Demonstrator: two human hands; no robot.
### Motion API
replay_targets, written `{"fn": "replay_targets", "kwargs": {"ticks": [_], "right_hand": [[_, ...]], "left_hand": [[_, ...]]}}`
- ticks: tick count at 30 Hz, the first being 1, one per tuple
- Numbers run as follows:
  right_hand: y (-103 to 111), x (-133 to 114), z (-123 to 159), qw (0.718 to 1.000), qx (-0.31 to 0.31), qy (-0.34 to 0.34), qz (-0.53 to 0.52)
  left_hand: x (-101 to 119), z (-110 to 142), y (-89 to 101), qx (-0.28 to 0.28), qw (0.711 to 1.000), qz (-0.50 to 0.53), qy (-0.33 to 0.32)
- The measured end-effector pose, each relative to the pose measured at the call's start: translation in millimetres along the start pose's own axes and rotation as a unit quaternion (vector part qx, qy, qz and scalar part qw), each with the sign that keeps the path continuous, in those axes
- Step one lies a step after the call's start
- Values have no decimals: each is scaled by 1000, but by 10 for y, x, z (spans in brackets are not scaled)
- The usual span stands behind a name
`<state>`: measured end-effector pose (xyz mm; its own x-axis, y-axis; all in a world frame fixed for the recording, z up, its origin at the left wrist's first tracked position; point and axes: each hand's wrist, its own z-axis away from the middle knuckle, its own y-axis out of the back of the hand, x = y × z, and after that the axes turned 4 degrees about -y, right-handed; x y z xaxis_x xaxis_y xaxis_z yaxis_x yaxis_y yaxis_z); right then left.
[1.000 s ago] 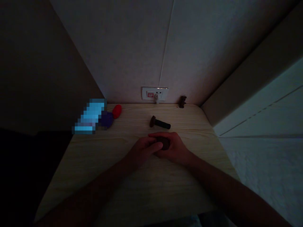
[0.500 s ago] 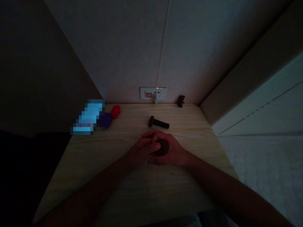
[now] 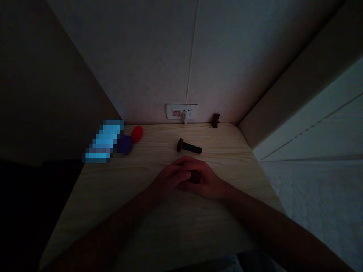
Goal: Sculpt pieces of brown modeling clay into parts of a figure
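Observation:
Between my two hands is a dark brown lump (image 3: 194, 176) that looks like modelling clay, mostly covered by fingers. My left hand (image 3: 171, 177) is closed on its left side, with the thumb lying across the top. My right hand (image 3: 209, 179) wraps round it from the right, fingers curled over the far side. Just beyond the hands lies a small hammer-shaped piece (image 3: 189, 146) with a brown head and a black handle; neither hand touches it.
On the wooden tabletop (image 3: 198, 226), a red lump (image 3: 137, 134) and a purple lump (image 3: 124, 144) lie at the back left beside a pixelated bright screen (image 3: 104, 141). A small dark brown figure (image 3: 216, 120) stands by the wall, right of a socket with a plug (image 3: 185, 116).
My fingers have shifted round the brown lump; more of it showed half a second ago, and now the right hand closes further over it. The view has drifted slightly to the right.

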<state>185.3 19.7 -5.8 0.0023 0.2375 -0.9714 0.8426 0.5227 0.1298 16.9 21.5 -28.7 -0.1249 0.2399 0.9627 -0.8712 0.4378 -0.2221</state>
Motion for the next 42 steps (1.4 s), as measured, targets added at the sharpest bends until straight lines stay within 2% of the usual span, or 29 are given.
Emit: {"fn": "replay_targets", "kwargs": {"ticks": [3,6,12,16,19,22,24,26,30,33,36,42], "right_hand": [[35,-2,2,999,-33,-15,1],[61,-11,-2,998,-62,-15,-17],[-14,29,9,998,-18,-24,-52],[-27,92,13,991,0,-33,-130],[-13,101,7,985,-6,-42,-166],[-23,82,3,989,6,-51,-136],[-38,71,4,995,26,-44,-89],[-47,69,8,998,40,-30,-47],[-37,84,8,999,26,-13,-25],[-32,78,-2,1000,22,-4,-14],[-45,48,-15,999,41,8,19],[-42,13,-16,996,80,-7,33]], "left_hand": [[37,10,-12,10,1000,5,-2],[57,9,-20,-17,1000,18,-7],[23,13,4,-25,999,39,10],[-39,-4,-6,-38,988,139,51],[-23,-6,-37,-24,978,194,67],[94,23,-61,-17,987,150,53],[187,45,-68,-19,994,93,46],[239,54,-73,-21,996,81,44],[171,36,-84,-3,988,134,75],[75,15,-77,-2,990,123,74],[36,-2,-70,-4,993,109,54],[86,-3,-101,11,985,160,57]]}}
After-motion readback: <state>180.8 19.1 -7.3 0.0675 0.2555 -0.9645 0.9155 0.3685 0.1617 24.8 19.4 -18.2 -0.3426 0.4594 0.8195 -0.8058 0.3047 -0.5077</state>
